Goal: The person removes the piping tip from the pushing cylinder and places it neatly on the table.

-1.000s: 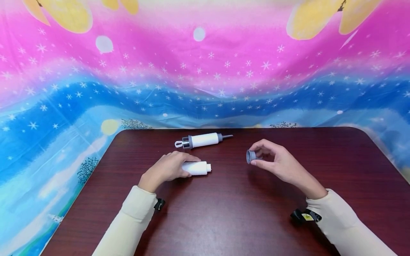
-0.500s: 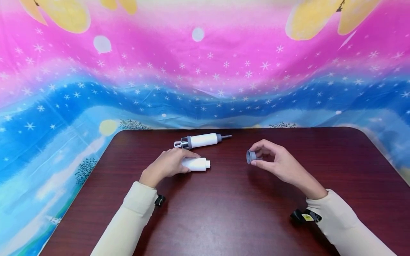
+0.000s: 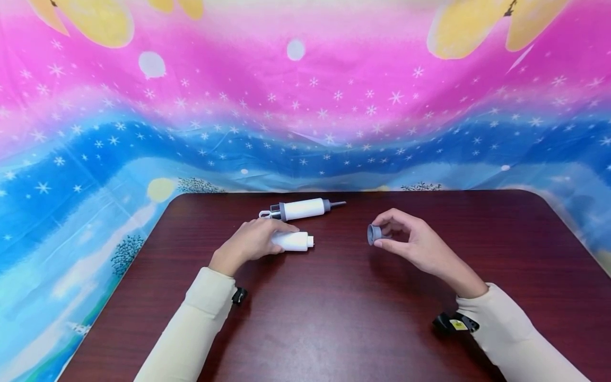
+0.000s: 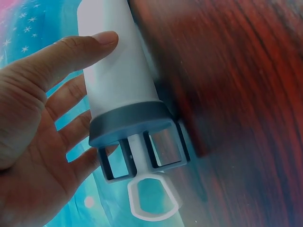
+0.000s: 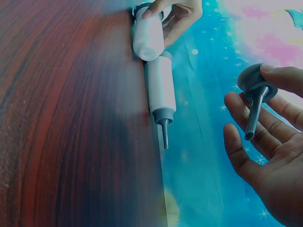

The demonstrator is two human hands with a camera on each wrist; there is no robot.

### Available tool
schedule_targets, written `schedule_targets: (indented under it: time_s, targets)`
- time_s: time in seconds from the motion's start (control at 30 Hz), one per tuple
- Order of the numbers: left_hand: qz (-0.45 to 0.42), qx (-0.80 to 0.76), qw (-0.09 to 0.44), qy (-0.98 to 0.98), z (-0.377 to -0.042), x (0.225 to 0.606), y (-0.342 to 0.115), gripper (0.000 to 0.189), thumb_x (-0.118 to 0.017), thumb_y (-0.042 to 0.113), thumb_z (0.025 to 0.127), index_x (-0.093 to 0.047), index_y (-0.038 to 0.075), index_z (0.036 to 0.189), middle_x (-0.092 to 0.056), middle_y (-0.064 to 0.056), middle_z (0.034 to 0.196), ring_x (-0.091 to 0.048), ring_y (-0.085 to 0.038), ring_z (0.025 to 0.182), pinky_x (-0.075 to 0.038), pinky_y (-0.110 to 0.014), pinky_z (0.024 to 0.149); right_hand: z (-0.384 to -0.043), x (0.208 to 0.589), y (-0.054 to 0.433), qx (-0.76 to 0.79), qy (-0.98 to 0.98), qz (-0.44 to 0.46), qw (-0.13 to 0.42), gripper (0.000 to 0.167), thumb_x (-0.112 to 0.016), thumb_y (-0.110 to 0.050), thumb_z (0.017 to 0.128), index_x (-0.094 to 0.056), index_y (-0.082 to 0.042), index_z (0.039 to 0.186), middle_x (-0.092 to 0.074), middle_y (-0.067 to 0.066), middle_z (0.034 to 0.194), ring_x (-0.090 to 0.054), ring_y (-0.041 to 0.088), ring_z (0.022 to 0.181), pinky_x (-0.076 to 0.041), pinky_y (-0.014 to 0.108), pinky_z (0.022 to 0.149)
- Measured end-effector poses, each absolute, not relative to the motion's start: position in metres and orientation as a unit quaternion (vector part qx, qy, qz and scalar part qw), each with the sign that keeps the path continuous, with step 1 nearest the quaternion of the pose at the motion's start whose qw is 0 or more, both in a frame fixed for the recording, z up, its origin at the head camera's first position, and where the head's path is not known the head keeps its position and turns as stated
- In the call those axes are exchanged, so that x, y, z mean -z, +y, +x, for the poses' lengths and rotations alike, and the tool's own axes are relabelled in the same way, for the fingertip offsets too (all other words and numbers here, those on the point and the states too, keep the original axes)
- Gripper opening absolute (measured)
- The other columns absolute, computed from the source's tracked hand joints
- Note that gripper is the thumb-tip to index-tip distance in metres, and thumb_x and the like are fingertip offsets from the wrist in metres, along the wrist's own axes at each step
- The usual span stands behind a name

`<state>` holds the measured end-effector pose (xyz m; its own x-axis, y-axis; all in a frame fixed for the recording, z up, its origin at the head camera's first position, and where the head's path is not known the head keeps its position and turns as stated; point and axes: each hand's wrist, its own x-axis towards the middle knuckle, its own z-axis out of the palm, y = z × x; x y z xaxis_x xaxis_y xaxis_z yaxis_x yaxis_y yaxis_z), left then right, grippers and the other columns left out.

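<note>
My left hand grips a white plastic syringe by its barrel, held level with its bare neck to the right. In the left wrist view my thumb presses on the barrel above a grey collar with square finger loops. A white pull ring sticks out beyond the loops. To the right, my right hand pinches a grey nozzle cap between thumb and fingers, its wide open end facing the syringe. The cap's thin metal-looking tube points toward the palm in the right wrist view.
A second white syringe with its grey nozzle fitted lies near the back edge, just behind the left hand. The dark red-brown table meets a colourful snowflake cloth at the back and left.
My left hand has shifted a little farther from me, carrying its syringe closer to the second syringe. The right hand and nozzle cap have stayed in place.
</note>
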<state>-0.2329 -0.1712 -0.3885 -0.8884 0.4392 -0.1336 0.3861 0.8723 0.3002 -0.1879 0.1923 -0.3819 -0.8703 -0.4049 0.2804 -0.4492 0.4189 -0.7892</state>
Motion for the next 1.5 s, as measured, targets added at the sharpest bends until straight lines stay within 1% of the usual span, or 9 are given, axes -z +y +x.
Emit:
schedule_targets:
  time_s: [0.33, 0.63, 0.97, 1.1, 1.23, 1.33, 1.5]
  targets:
    - [0.215, -0.137, 0.106, 0.961, -0.233, 0.389, -0.171, 0.052, -0.084, 0.020, 0.090, -0.069, 0.034, 0.138, -0.070, 0.001, 0.136, -0.063, -0.023, 0.115, -0.054, -0.048, 0.095, -0.188, 0.381, 0.192, -0.472, -0.847, 0.245, 0.015, 0.029, -0.079, -0.008, 0.093, -0.068, -0.011, 0.120, -0.071, 0.004, 0.103, -0.068, 0.009, 0.090, -0.055, 0.025, 0.080]
    - [0.220, -0.133, 0.101, 0.961, -0.235, 0.389, -0.170, 0.055, -0.085, 0.021, 0.089, -0.068, 0.034, 0.140, -0.070, 0.003, 0.136, -0.065, -0.023, 0.113, -0.054, -0.047, 0.095, -0.188, 0.381, 0.192, -0.465, -0.853, 0.235, 0.011, 0.030, -0.078, -0.010, 0.094, -0.067, -0.012, 0.121, -0.071, 0.004, 0.104, -0.067, 0.009, 0.092, -0.054, 0.024, 0.080]
    - [0.223, -0.138, 0.092, 0.961, -0.235, 0.385, -0.168, 0.057, -0.084, 0.021, 0.089, -0.067, 0.033, 0.142, -0.069, 0.004, 0.139, -0.064, -0.023, 0.116, -0.054, -0.048, 0.098, -0.189, 0.382, 0.192, -0.466, -0.853, 0.236, 0.009, 0.029, -0.078, -0.010, 0.094, -0.067, -0.012, 0.121, -0.071, 0.004, 0.104, -0.067, 0.010, 0.091, -0.055, 0.025, 0.080]
    - [0.230, -0.145, 0.077, 0.959, -0.231, 0.381, -0.165, 0.053, -0.083, 0.024, 0.090, -0.068, 0.032, 0.141, -0.068, 0.005, 0.139, -0.063, -0.023, 0.118, -0.054, -0.049, 0.098, -0.189, 0.382, 0.192, -0.466, -0.853, 0.237, 0.009, 0.029, -0.078, -0.010, 0.094, -0.067, -0.012, 0.121, -0.071, 0.004, 0.104, -0.067, 0.010, 0.091, -0.055, 0.025, 0.080]
    - [0.250, -0.159, 0.054, 0.954, -0.229, 0.377, -0.159, 0.048, -0.082, 0.028, 0.092, -0.070, 0.028, 0.139, -0.068, 0.006, 0.139, -0.063, -0.022, 0.125, -0.054, -0.050, 0.101, -0.188, 0.381, 0.191, -0.466, -0.853, 0.236, 0.004, 0.029, -0.078, -0.011, 0.095, -0.067, -0.013, 0.122, -0.071, 0.004, 0.105, -0.067, 0.010, 0.092, -0.054, 0.026, 0.079]
    - [0.271, -0.167, 0.031, 0.947, -0.226, 0.374, -0.153, 0.047, -0.083, 0.029, 0.091, -0.071, 0.025, 0.136, -0.069, 0.006, 0.138, -0.064, -0.019, 0.129, -0.054, -0.048, 0.104, -0.188, 0.381, 0.190, -0.466, -0.852, 0.237, -0.001, 0.029, -0.078, -0.011, 0.095, -0.067, -0.013, 0.122, -0.071, 0.004, 0.105, -0.067, 0.011, 0.092, -0.054, 0.025, 0.079]
    - [0.315, -0.184, -0.016, 0.931, -0.219, 0.370, -0.142, 0.044, -0.083, 0.030, 0.091, -0.073, 0.021, 0.133, -0.071, 0.005, 0.135, -0.066, -0.017, 0.128, -0.054, -0.043, 0.107, -0.187, 0.381, 0.187, -0.468, -0.852, 0.236, -0.007, 0.030, -0.078, -0.012, 0.095, -0.067, -0.013, 0.123, -0.071, 0.005, 0.106, -0.067, 0.011, 0.093, -0.054, 0.025, 0.079]
